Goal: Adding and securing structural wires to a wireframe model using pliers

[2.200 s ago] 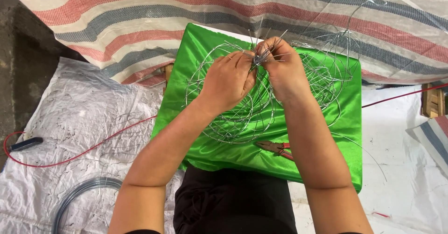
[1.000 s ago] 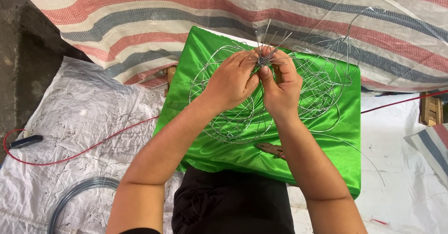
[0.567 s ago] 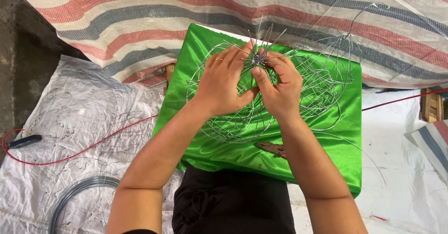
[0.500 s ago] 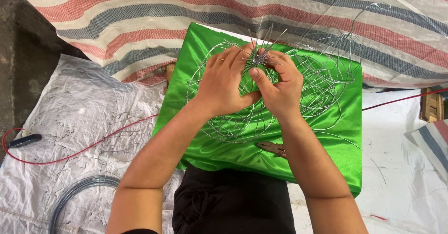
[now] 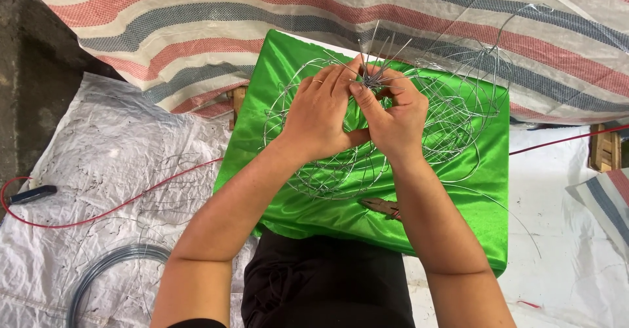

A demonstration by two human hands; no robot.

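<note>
At the centre of the frame, a person's left hand [image 5: 321,115] and right hand [image 5: 393,115] meet over a round cage of thin silver wire loops [image 5: 367,131], which lies on a shiny green satin cloth [image 5: 485,203]. The fingers [image 5: 359,97] of both hands pinch the bunched wire ends [image 5: 379,59] at the cage's top. The step in hand looks like twisting that bundle tight; the next move calls for a firm, steady pinch.

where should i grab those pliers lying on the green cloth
Take the pliers by the handle end, which seems to point right toward the right forearm, coming down from above. They lie flat on the green cloth just outside the wire frame, so a top pinch with the fingers probably avoids the wires.
</note>
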